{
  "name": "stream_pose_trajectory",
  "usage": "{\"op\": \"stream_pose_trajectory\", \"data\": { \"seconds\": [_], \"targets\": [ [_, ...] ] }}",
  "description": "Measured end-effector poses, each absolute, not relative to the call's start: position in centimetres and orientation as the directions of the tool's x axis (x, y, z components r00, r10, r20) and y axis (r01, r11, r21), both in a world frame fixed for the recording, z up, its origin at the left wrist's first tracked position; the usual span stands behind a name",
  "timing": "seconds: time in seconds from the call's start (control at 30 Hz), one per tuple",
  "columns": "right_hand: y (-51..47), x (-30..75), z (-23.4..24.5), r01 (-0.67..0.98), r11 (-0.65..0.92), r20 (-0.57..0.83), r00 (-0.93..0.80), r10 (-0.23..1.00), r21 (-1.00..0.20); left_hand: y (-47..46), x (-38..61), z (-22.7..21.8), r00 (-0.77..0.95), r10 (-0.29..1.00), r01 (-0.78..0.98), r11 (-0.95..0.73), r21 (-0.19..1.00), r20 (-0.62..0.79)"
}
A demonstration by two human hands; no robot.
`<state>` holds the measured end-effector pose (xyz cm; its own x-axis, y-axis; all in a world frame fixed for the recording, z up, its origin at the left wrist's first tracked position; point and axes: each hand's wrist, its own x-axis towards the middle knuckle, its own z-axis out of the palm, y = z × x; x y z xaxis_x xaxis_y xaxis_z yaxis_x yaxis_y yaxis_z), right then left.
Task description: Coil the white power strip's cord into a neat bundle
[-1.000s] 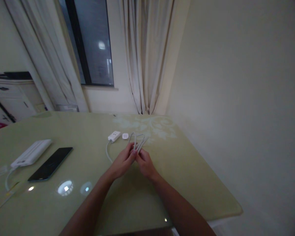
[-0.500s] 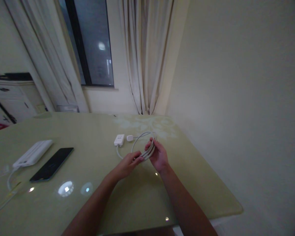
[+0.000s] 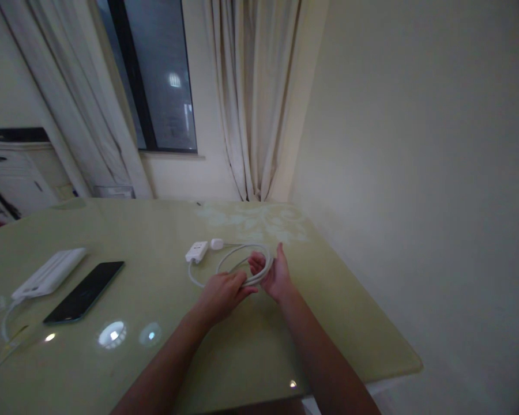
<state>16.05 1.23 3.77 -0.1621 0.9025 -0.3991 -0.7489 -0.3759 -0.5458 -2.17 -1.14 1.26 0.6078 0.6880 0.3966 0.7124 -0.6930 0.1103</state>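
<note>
A pale extension cord [image 3: 268, 259] lies gathered in round loops between my hands. My left hand [image 3: 225, 294] closes on the lower left of the coil, thumb and fingers pinching the strands. The fingers of my right hand [image 3: 274, 275] reach through the loop and curl about its right side; the thumb is raised off the strands. Just beyond the coil sits the cord's white socket block [image 3: 196, 252], a length of cord curving from it toward my left hand. Beside the block rests a white plug [image 3: 217, 244], its lead running into the loops.
On the table [image 3: 147, 236], to the left, a black smartphone [image 3: 84, 292] lies near a white power bank [image 3: 49, 272] with a white cable [image 3: 6, 325] attached. A wall [image 3: 393, 173] borders the table's right side. Curtains [image 3: 253, 104] and a window [image 3: 162, 75] stand behind.
The coil has opened into a rounder loop. My right thumb has lifted away from the strands. The socket block and plug have shifted left in view and the block has turned.
</note>
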Motion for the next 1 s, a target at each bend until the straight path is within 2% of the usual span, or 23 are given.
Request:
{"op": "stream_pose_trajectory", "data": {
  "seconds": [0.13, 0.23, 0.33, 0.47, 0.57, 0.67, 0.73, 0.83, 1.0],
  "targets": [
    [1.9, 16.1, 2.9, -0.605, -0.414, -0.469, -0.075, 0.88, -0.68, -1.6, -2.0, 1.5, 0.636, 0.736, 0.743, -0.665, 0.073, 0.233],
    [2.6, 16.1, 1.8, -0.428, -0.338, -0.409, 0.082, 0.909, -0.838, -1.6, -2.0, 1.6, 0.688, 0.704, 0.711, -0.703, 0.034, 0.177],
    [3.2, 16.7, 0.6, -0.158, -0.291, -0.312, 0.125, 0.942, -0.944, -1.0, -2.5, 1.5, 0.73, 0.654, 0.665, -0.747, 0.018, 0.199],
    [3.5, 17.3, -0.4, 0.082, -0.247, -0.233, 0.149, 0.961, -0.966, 0.4, -4.1, 1.5, 0.699, 0.641, 0.663, -0.747, 0.049, 0.317],
    [3.6, 17.2, -0.6, 0.074, -0.212, -0.197, 0.18, 0.964, -0.974, 1.3, -5.7, 1.2, 0.583, 0.687, 0.747, -0.663, 0.047, 0.434],
    [3.8, 16.7, -0.9, -0.081, -0.203, -0.213, 0.137, 0.967, -0.976, 1.9, -6.6, 1.0, 0.358, 0.752, 0.881, -0.469, 0.068, 0.553],
    [4.0, 16.4, -1.2, -0.159, -0.213, -0.232, 0.114, 0.966, -0.964, 1.9, -6.7, 1.0, 0.249, 0.794, 0.928, -0.36, 0.098, 0.555],
    [4.2, 16.2, -1.6, -0.192, -0.222, -0.243, 0.092, 0.966, -0.956, 1.5, -6.2, 1.2, 0.197, 0.838, 0.941, -0.308, 0.143, 0.509],
    [4.3, 16.2, -1.7, -0.244, -0.187, -0.213, 0.085, 0.973, -0.952, 0.7, -5.5, 1.4, -0.009, 0.88, 0.938, -0.157, 0.308, 0.474]
  ]
}}
